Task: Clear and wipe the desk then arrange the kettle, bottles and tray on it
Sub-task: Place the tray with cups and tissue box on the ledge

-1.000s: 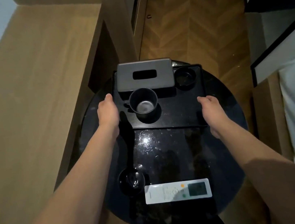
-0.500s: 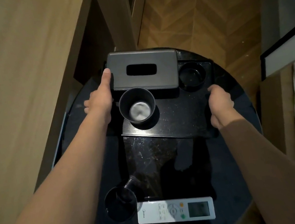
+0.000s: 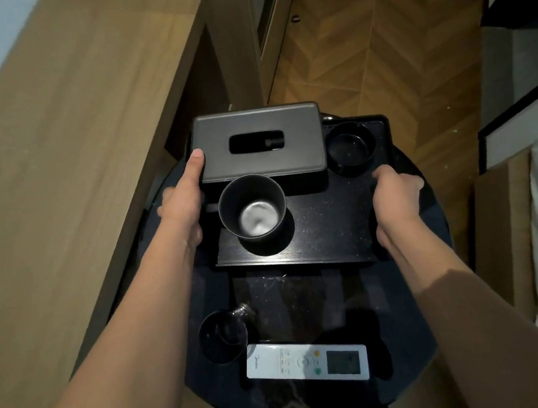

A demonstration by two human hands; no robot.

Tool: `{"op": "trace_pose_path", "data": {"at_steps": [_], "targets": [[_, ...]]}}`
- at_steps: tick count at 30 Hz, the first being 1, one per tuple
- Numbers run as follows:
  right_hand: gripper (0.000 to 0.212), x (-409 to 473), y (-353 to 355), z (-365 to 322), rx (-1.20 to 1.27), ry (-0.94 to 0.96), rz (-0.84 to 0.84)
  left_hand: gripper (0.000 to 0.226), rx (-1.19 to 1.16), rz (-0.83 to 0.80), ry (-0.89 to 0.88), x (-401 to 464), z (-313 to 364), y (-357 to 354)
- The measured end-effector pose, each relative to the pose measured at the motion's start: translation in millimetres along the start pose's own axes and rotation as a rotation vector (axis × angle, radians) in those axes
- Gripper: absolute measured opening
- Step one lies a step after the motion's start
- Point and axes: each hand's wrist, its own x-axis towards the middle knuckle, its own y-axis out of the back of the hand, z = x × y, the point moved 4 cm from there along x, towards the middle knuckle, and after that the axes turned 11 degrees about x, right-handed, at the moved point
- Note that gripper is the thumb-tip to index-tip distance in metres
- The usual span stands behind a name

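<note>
Black tray point(image 3: 329, 226), bearing tissue box point(image 3: 259, 144) and cup point(image 3: 253, 211), sits at the round surface's point(image 3: 435, 267) far edge; left hand point(image 3: 183, 203) and right hand point(image 3: 396, 196) fingers clamp its sides. Wooden desk point(image 3: 62, 146) lies bare; arranging remains.

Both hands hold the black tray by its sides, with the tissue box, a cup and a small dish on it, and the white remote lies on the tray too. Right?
Not quite. The remote is not on the tray; the head view shows it on the round table, nearer the person. The rest stands: left hand and right hand hold the tray's sides, and the tissue box, cup and dish sit on it.
</note>
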Motion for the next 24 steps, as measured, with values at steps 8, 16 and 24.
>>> {"op": "trace_pose_path", "data": {"at_steps": [8,16,24], "targets": [[0.068,-70,-2,-33,-0.106,0.117,-0.151,0.096,-0.189,0.02,-0.138,-128,1,75],[0.06,-151,-43,-37,-0.213,0.198,-0.463,0.076,-0.381,0.261,-0.086,-209,-53,168],[0.05,-274,-90,-3,-0.352,0.311,-0.721,0.061,-0.671,0.492,-0.038,-288,-139,267]]}}
